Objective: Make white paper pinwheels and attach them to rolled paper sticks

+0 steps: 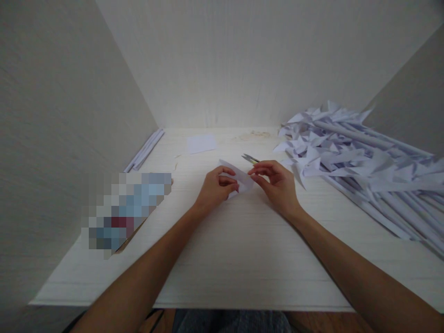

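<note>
— Pale walls close in on three sides of a white wood-grain desk [243, 259], like a booth. What lies on it?

— Near the middle, a small folded piece of white paper [239, 179], held between both hands just above the desk. It is creased to a flat, pointed shape, its far-left corner sticking up past the fingers.

— How does each hand stand?

— Left hand [215, 187] is curled, thumb and fingertips pinching the left part of the folded piece. Right hand [277, 182] grips the right part, fingers bent over its edge and thumb underneath. Both forearms reach in from the near edge.

— Anything else close to the hands?

— Small scissors [250, 159] lie just beyond the right hand, blades pointing far-left; only the tips and a bit of yellow-green handle show, the rest is behind the fingers. I cannot tell whether the hand touches them.

— And on the right?

— A large heap of paper pinwheels [347, 152] on long rolled paper sticks, spreading from the far right corner toward the near right edge. The nearest blades lie just beside the right hand.

— The left side?

— A few rolled paper sticks [145, 150] lie along the left wall at the far end. Nearer, a blurred-out flat object [125, 208] rests by that wall. A loose square paper sheet [201, 143] lies flat at the far middle, well apart from the hands.
</note>
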`<state>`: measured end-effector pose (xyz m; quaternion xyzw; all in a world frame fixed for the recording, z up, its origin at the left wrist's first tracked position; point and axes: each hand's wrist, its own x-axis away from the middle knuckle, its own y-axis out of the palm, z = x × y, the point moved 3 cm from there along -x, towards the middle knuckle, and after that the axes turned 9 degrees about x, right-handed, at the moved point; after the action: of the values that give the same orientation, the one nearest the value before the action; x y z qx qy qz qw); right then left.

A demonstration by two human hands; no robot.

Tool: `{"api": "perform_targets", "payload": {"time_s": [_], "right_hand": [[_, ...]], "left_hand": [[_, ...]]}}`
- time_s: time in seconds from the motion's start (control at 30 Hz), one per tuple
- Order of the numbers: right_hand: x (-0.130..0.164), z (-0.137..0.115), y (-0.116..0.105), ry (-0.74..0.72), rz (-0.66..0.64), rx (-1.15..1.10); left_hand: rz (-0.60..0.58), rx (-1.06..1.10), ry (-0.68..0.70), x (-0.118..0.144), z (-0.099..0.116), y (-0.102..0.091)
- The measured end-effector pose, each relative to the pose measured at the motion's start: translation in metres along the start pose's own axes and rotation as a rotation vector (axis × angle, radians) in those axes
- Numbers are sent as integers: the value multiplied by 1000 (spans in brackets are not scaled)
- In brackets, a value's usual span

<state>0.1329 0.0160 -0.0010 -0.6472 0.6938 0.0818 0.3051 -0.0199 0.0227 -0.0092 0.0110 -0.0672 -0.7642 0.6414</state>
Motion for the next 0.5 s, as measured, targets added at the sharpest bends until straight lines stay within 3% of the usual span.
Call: {"api": "perform_targets", "payload": {"time_s": [0.17, 0.5], "right_hand": [[3, -6, 1, -118, -69, 271], [8, -10, 7, -291, -71, 490]], "left_hand": [[19, -8, 28, 0, 0, 0], [87, -49, 20, 3, 3, 0]]}}
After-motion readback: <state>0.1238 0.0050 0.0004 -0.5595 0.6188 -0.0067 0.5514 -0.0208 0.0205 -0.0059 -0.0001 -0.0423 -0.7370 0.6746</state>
